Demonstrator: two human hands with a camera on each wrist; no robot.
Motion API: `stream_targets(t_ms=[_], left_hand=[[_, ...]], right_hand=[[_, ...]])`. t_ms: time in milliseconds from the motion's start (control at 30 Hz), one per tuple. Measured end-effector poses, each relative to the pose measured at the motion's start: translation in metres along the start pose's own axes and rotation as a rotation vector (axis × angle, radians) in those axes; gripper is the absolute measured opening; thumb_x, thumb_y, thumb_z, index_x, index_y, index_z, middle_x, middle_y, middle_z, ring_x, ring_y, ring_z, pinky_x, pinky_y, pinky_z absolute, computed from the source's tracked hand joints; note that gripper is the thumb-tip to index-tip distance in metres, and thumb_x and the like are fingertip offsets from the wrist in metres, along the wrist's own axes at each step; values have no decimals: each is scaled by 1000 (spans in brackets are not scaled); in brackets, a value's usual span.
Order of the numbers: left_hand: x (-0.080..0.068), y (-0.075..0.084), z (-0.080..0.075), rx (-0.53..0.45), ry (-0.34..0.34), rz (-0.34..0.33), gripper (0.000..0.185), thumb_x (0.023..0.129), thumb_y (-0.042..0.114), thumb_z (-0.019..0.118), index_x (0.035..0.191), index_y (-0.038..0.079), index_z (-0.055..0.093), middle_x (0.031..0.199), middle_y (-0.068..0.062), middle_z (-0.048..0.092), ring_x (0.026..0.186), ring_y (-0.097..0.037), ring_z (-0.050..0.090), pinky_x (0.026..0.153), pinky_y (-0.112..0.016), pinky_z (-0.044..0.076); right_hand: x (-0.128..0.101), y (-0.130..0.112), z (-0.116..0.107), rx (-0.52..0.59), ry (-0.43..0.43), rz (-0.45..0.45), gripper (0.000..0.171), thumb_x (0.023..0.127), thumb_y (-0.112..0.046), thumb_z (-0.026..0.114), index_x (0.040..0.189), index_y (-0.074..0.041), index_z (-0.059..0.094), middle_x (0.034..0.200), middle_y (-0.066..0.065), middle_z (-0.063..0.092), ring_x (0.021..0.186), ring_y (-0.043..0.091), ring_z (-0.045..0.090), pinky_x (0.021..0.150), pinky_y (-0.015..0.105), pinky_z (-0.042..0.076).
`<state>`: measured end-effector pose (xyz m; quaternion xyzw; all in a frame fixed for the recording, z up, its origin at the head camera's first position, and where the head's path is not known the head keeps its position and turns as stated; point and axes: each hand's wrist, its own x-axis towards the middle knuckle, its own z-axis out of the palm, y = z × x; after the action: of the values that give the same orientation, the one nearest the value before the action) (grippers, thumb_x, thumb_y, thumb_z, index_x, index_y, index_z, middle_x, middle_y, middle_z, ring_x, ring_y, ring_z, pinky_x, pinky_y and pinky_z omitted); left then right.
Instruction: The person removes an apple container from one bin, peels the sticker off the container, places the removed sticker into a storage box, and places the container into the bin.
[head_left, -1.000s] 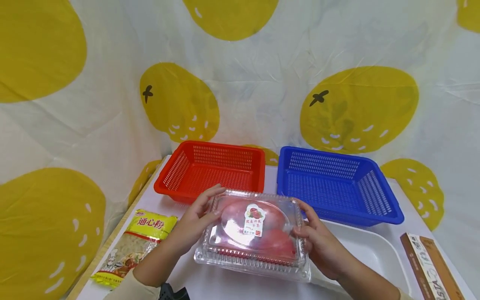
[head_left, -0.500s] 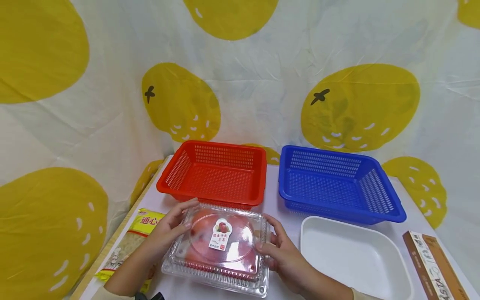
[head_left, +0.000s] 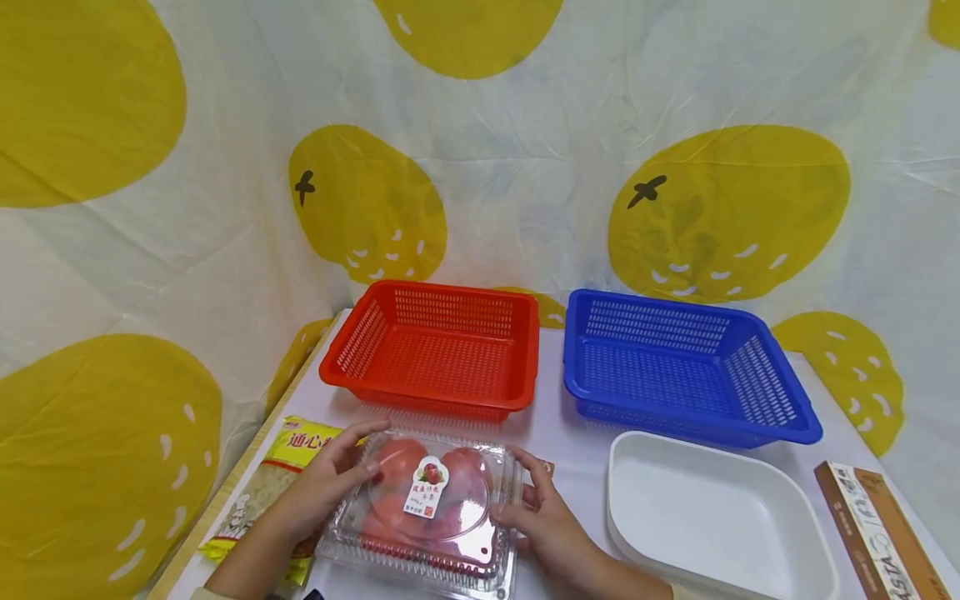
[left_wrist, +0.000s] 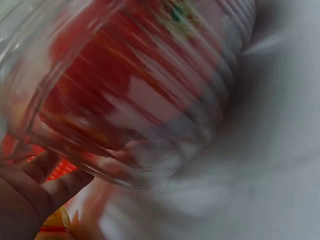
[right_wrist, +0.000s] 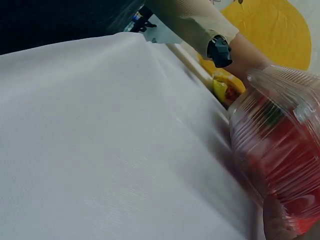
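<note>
A clear plastic clamshell box [head_left: 420, 533] of several red round fruits, with a printed label on its lid, is low at the front of the table in the head view. On its left side my left hand [head_left: 327, 477] grips it, thumb on the lid. Opposite, my right hand [head_left: 551, 525] holds the right side, thumb over the lid edge. The left wrist view shows the box's ribbed wall [left_wrist: 150, 90] close up, with fingers at its edge. In the right wrist view the box [right_wrist: 275, 135] is close over the white table.
A red basket [head_left: 337, 375] and a blue basket [head_left: 675, 425] stand at the back. A white tray [head_left: 720, 517] and a brown pasta box [head_left: 877, 533] lie to the right. A yellow pasta bag [head_left: 258, 500] lies left, partly behind my left arm.
Both hands have carried the clamshell box left and down toward the table's front, uncovering the white tray. The movement is slower in the latest half second.
</note>
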<state>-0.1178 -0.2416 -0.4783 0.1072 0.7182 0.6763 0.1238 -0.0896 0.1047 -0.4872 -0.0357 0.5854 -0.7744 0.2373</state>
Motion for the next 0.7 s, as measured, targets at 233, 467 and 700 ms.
stream_targets(t_ms=[233, 467, 700], left_hand=[[2, -5, -1, 37, 8, 6, 58, 105, 9, 67, 159, 11, 46, 164, -16, 38, 130, -18, 58, 104, -28, 54], [3, -6, -1, 87, 6, -7, 58, 105, 13, 68, 159, 14, 46, 164, -13, 40, 137, -27, 52, 107, -23, 48], [2, -5, -3, 113, 15, -19, 58, 104, 14, 70, 158, 16, 48, 164, -13, 41, 146, -32, 43, 109, -19, 43]], right_hand=[[-1, 5, 3, 1, 3, 14, 92, 97, -6, 71, 169, -24, 16, 140, 20, 55, 111, 26, 68, 89, 48, 62], [-5, -8, -3, -195, -7, 0, 91, 96, -7, 76, 168, -16, 20, 133, 19, 65, 104, 27, 72, 77, 47, 64], [-6, -29, 2, -532, 78, 9, 96, 86, -24, 91, 164, -19, 36, 153, 29, 46, 110, 32, 64, 70, 47, 61]])
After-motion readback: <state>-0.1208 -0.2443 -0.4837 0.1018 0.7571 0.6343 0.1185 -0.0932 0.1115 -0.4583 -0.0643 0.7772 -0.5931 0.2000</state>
